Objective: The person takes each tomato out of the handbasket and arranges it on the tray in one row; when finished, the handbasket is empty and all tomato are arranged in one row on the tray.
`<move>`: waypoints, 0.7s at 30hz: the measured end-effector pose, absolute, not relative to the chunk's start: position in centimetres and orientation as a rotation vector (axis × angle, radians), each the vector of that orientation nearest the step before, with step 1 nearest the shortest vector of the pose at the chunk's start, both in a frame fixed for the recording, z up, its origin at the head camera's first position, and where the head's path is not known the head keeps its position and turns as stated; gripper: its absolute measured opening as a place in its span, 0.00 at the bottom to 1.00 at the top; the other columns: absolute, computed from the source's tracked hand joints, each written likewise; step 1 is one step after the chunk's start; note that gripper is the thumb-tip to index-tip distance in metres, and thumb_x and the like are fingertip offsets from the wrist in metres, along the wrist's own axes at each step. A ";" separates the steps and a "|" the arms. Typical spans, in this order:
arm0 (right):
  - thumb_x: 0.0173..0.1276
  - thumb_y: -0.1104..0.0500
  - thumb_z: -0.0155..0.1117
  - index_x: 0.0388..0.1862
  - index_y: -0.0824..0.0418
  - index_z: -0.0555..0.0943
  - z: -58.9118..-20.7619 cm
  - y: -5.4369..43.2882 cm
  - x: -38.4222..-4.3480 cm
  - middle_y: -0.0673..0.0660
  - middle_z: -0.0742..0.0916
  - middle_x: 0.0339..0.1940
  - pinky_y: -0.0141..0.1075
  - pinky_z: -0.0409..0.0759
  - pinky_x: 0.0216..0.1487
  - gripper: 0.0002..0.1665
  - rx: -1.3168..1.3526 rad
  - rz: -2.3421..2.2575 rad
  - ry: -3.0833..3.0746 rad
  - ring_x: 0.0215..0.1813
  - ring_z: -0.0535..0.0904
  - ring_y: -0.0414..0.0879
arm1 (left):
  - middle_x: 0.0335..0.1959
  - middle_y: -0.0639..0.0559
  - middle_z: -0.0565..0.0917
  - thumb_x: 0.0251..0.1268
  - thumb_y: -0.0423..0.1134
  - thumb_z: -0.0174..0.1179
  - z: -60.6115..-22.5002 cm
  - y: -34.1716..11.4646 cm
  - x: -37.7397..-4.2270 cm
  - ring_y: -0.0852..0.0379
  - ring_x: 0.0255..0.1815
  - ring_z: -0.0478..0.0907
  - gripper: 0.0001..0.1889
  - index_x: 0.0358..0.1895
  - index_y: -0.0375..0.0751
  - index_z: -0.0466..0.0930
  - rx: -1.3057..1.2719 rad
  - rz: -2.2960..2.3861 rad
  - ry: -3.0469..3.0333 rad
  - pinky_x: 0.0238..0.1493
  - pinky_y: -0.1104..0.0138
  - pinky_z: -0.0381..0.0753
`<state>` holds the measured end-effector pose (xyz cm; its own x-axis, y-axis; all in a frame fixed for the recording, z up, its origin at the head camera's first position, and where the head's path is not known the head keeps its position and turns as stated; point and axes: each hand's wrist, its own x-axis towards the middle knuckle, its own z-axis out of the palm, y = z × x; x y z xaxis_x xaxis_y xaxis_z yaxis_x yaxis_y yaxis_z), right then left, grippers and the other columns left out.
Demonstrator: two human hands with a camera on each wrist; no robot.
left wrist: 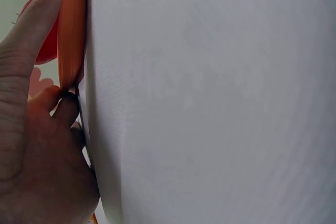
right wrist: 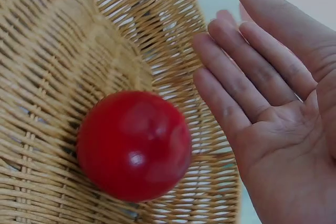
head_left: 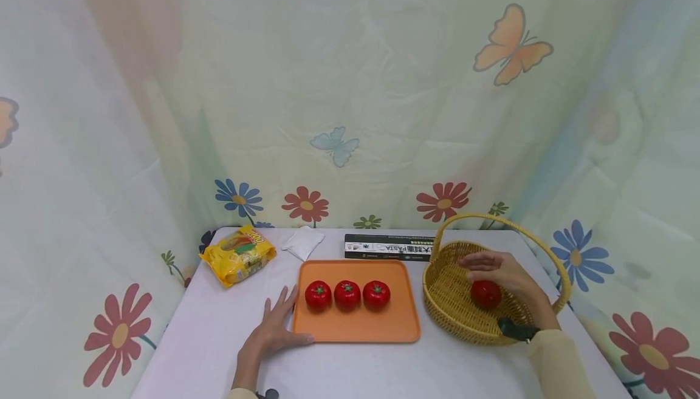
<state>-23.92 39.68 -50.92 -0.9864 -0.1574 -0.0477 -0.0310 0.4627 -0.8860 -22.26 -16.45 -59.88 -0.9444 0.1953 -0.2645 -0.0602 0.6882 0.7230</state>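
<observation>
My left hand (head_left: 274, 326) is spread at the left end of an orange tray (head_left: 355, 331), its thumb (left wrist: 37, 17) against the tray's near edge and its fingers along the left side. Three red tomatoes (head_left: 347, 295) with green tops sit in a row on the tray. Over a wicker basket (head_left: 445, 305) on the right, my right hand (head_left: 505, 274) hangs with fingers extended and nothing in the palm. A red, round tomato (right wrist: 134, 145) lies inside the basket, apart from those fingers; its top is not visible.
A yellow packet (head_left: 240, 254) lies at the back left, with a small white packet (head_left: 304, 243) beside it. Behind the tray is a dark pasta box (head_left: 388, 248), partly hidden by the basket. The basket's tall arched handle (head_left: 508, 221) rises around my right arm. A patterned curtain hangs behind.
</observation>
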 end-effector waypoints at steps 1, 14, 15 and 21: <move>0.75 0.55 0.75 0.70 0.72 0.79 -51.1 39.7 -24.0 0.71 0.87 0.65 0.31 0.88 0.57 0.32 -0.144 -1.559 2.573 0.61 0.89 0.52 | 0.90 0.38 0.48 0.41 0.61 0.88 -59.9 -16.5 -22.3 0.26 0.88 0.29 0.70 0.89 0.57 0.53 0.107 1.120 2.580 0.81 0.25 0.33; 0.74 0.53 0.76 0.69 0.72 0.80 -53.4 40.6 -24.2 0.68 0.88 0.64 0.67 0.72 0.76 0.34 0.213 -1.498 2.656 0.63 0.87 0.51 | 0.91 0.40 0.47 0.40 0.62 0.87 -60.0 -16.5 -22.3 0.24 0.87 0.28 0.70 0.89 0.59 0.54 0.095 1.146 2.567 0.79 0.23 0.36; 0.74 0.53 0.76 0.69 0.72 0.80 -53.6 40.6 -24.2 0.69 0.88 0.64 0.68 0.72 0.75 0.34 0.222 -1.483 2.654 0.66 0.85 0.57 | 0.90 0.39 0.47 0.40 0.61 0.87 -60.0 -16.5 -22.3 0.24 0.88 0.28 0.70 0.89 0.59 0.54 0.099 1.151 2.566 0.80 0.23 0.36; 0.76 0.54 0.74 0.71 0.73 0.79 -54.2 40.8 -24.3 0.69 0.88 0.63 0.69 0.74 0.73 0.33 0.249 -1.435 2.637 0.73 0.77 0.72 | 0.91 0.40 0.47 0.42 0.61 0.87 -59.9 -16.7 -22.2 0.24 0.87 0.27 0.69 0.89 0.58 0.53 0.121 1.166 2.564 0.80 0.23 0.37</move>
<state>-24.31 40.85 -54.18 -0.9781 0.0825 -0.1910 0.2052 0.5348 -0.8197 -22.20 -16.65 -59.91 -0.9450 0.2069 -0.2532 -0.0548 0.6631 0.7465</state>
